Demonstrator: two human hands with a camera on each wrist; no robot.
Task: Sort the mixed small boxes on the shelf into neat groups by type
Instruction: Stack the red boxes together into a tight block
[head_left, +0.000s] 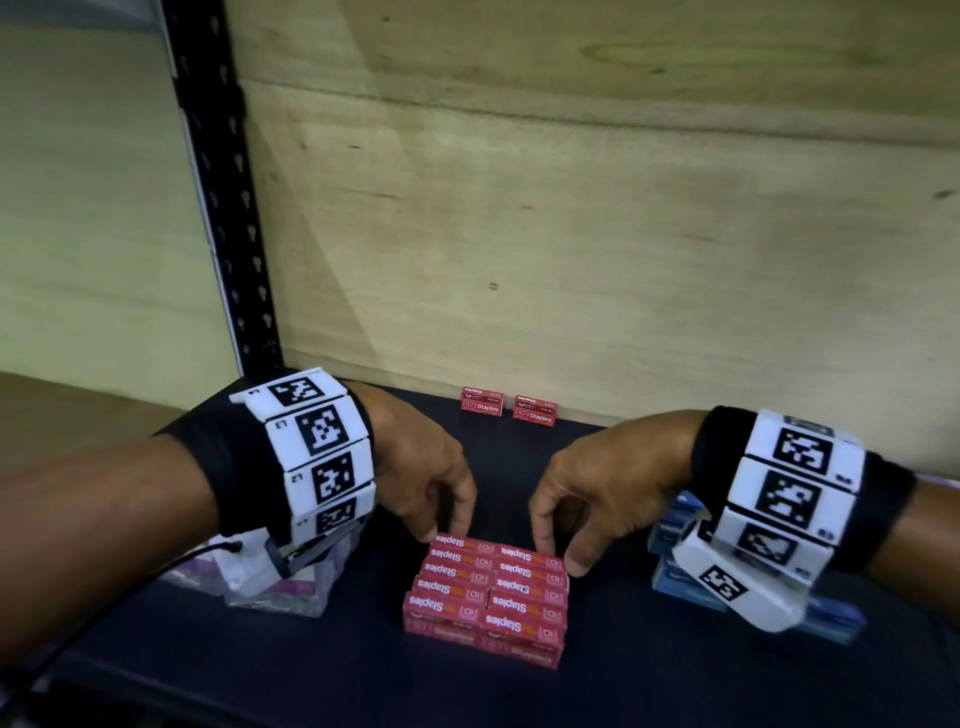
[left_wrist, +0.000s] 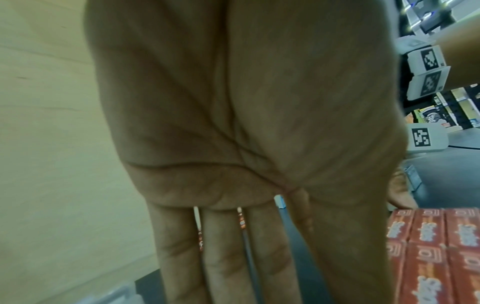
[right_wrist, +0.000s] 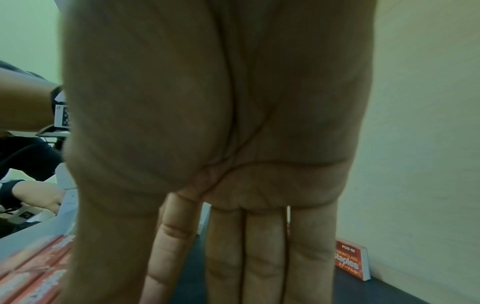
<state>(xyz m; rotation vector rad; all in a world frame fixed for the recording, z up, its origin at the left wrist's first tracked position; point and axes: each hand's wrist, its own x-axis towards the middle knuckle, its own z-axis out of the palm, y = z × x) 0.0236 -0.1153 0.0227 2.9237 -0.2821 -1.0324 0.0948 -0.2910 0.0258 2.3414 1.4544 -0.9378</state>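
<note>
A block of red staples boxes (head_left: 488, 592) lies in two neat columns on the dark shelf (head_left: 311, 675). My left hand (head_left: 447, 525) touches its far left corner with its fingertips. At the far right corner my right hand (head_left: 558, 556) rests its thumb and fingertips. Two more red staples boxes (head_left: 483, 401) (head_left: 535, 410) stand apart against the back wall. In the left wrist view my fingers (left_wrist: 228, 257) reach down nearly straight beside the red block (left_wrist: 431, 246). The right wrist view shows straight fingers (right_wrist: 262, 257) and one red box (right_wrist: 350, 261) by the wall.
Blue boxes (head_left: 675, 577) are stacked under my right wrist at the right. A clear plastic container (head_left: 291, 587) sits under my left wrist at the left. A black slotted upright (head_left: 218, 182) stands at the back left, with a plywood wall (head_left: 571, 234) behind the shelf.
</note>
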